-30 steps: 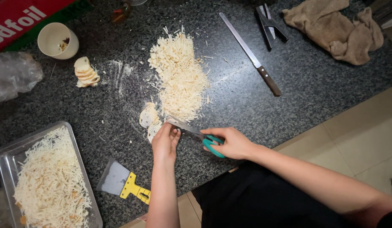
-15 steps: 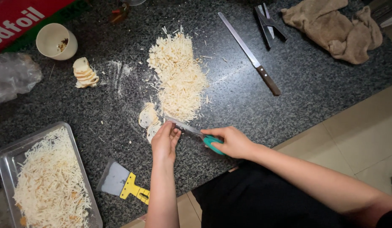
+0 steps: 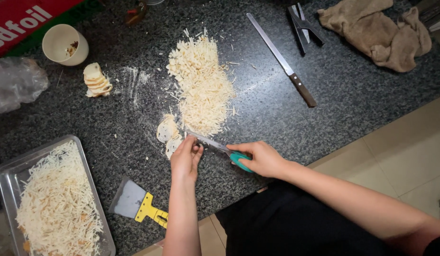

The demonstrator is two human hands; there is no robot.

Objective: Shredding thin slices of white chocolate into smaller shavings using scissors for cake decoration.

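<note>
Big shred pile (image 3: 201, 85) and tray (image 3: 6, 180) done; right hand (image 3: 260, 159) grips knife (image 3: 217, 144), left hand (image 3: 185, 159) pinches last slices (image 3: 166, 132), roll (image 3: 96, 80) untouched.

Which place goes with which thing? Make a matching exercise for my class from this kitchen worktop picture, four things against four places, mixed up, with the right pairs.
Things:
1. long steel knife with brown wooden handle
2. crumpled tan cloth
3. yellow-handled metal scraper
4. metal tray of pale shreds

Places:
A. near edge, beside the left forearm
B. far right corner of the worktop
C. near left corner
D. right of the big shred pile, lying slantwise

Pairs: 1-D, 2-B, 3-A, 4-C
</note>
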